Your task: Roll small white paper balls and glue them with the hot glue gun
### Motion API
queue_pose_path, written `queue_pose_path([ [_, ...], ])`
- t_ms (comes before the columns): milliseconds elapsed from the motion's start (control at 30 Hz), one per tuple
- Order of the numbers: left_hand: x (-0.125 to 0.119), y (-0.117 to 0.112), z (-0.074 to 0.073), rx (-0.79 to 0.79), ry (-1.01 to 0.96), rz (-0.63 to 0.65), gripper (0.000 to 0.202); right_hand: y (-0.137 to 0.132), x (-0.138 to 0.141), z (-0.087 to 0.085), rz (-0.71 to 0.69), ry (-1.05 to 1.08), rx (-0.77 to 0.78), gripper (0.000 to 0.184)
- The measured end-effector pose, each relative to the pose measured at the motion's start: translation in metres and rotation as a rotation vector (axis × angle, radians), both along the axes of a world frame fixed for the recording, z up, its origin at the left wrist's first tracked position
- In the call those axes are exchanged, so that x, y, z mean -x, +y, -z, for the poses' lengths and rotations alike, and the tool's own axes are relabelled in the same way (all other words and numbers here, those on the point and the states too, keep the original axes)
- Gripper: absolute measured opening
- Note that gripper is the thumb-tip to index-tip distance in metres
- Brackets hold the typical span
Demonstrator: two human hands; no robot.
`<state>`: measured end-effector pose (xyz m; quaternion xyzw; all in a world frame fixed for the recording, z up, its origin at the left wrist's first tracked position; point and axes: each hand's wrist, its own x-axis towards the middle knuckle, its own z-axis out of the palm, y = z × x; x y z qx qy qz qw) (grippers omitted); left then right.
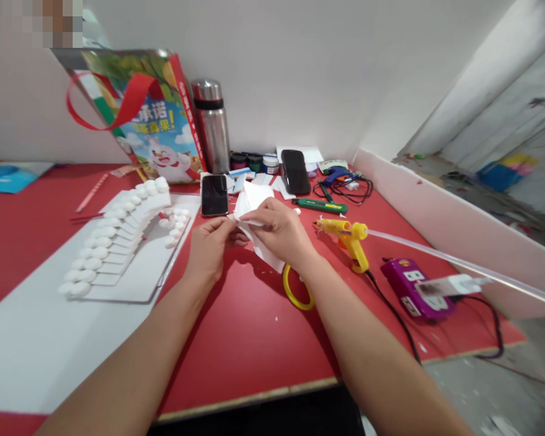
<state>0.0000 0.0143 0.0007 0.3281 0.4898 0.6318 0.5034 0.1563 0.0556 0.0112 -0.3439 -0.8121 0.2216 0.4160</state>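
Observation:
Both my hands meet over the red table point(254, 339) and pinch a piece of white paper point(253, 198). My left hand point(211, 245) grips its left edge with closed fingers. My right hand point(279, 230) holds it from the right, thumb and fingers pressed on the sheet, part of which hangs below the palm. A yellow ring point(295, 293) lies on the table just under my right wrist. A yellow glue gun point(349, 236) stands to the right of my right hand, a long clear glue stick point(458, 263) sticking out of its back.
A white model with rows of white discs point(118, 242) sits on a white board at left. A phone point(214, 195), a black case point(294, 171), a steel flask point(212, 124), a printed bag point(152, 115), paint pots, a green cutter point(320, 206) and a purple power strip point(418, 290) surround them.

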Motion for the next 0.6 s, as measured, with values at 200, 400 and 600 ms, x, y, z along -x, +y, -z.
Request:
queue_pose_path([
  [200, 0.0, -0.001, -0.004, 0.053, -0.079, 0.018, 0.021, 0.001, -0.004, 0.0, -0.025, -0.151, -0.121, 0.021],
  [400, 0.004, 0.002, 0.002, 0.027, 0.007, 0.025, 0.032, 0.001, -0.009, -0.005, -0.09, -0.181, -0.133, 0.026],
  [600, 0.015, 0.0, 0.0, -0.21, 0.408, 0.095, 0.02, -0.005, -0.019, -0.032, -0.063, -0.015, 0.314, 0.023],
])
